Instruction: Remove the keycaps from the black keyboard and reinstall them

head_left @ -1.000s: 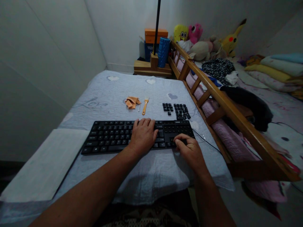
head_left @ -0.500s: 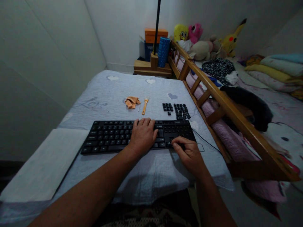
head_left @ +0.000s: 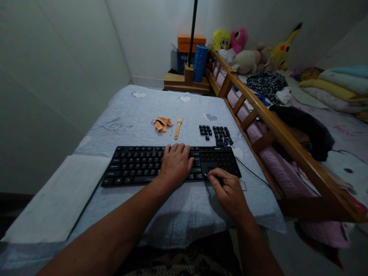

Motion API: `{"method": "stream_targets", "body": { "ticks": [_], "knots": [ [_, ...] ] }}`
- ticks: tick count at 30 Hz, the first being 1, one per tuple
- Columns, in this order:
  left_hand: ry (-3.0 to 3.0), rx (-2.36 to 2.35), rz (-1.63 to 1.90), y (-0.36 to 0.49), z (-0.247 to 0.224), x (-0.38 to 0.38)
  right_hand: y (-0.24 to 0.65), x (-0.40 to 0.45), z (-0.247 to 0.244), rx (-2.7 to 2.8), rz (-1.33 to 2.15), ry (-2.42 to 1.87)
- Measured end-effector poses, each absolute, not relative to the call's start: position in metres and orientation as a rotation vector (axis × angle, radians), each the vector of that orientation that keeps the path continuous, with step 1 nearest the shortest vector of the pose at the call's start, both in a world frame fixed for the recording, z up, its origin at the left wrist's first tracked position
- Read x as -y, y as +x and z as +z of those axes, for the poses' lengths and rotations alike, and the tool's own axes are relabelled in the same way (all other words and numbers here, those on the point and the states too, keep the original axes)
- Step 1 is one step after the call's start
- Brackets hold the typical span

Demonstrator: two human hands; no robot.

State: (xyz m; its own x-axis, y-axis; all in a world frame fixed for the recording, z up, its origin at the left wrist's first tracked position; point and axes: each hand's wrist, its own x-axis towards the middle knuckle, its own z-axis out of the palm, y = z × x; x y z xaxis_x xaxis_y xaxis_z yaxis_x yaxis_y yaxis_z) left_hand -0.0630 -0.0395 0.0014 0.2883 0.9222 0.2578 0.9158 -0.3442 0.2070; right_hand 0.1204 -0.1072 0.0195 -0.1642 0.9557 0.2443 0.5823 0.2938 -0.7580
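A black keyboard (head_left: 140,161) lies across the cloth-covered table, with its keys gone from the number pad and the arrow area. My left hand (head_left: 176,163) rests flat on its middle right keys, fingers stretched out. At the arrow-key area, my right hand (head_left: 228,188) pinches a thin wire tool that looks like a keycap puller (head_left: 246,186). One squared wire end sticks out behind the hand; the tips by the keyboard are small and partly hidden. Beyond the keyboard, loose black keycaps (head_left: 220,134) lie in groups.
An orange cloth (head_left: 162,124), a cotton swab (head_left: 171,131) and a small orange-handled brush (head_left: 177,129) lie behind the keyboard. A white sheet-like pad (head_left: 57,199) is at left. The keyboard cable (head_left: 253,172) runs right towards a wooden bed rail (head_left: 261,109).
The view has shifted slightly. My right hand has tilted a little, so the wire tool's rear end sits lower. My left hand stays on the keys.
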Motion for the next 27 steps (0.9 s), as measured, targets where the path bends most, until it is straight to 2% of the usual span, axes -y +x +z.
{"method": "stream_targets", "body": {
  "ticks": [9, 13, 22, 27],
  "knots": [
    [2.489, -1.786, 0.521, -0.063, 0.004, 0.04, 0.127, 0.099, 0.023, 1.86, 0.783, -1.37],
    [2.488, -1.785, 0.522, -0.063, 0.004, 0.04, 0.122, 0.096, 0.022, 1.922, 0.719, -1.306],
    [2.512, -1.786, 0.548, -0.063, 0.001, 0.039, 0.11, 0.122, -0.007, 1.59, 0.396, -1.42],
    [2.514, -1.776, 0.549, -0.064, 0.0, 0.039, 0.111, 0.117, 0.001, 1.65, 0.467, -1.449]
  ]
}}
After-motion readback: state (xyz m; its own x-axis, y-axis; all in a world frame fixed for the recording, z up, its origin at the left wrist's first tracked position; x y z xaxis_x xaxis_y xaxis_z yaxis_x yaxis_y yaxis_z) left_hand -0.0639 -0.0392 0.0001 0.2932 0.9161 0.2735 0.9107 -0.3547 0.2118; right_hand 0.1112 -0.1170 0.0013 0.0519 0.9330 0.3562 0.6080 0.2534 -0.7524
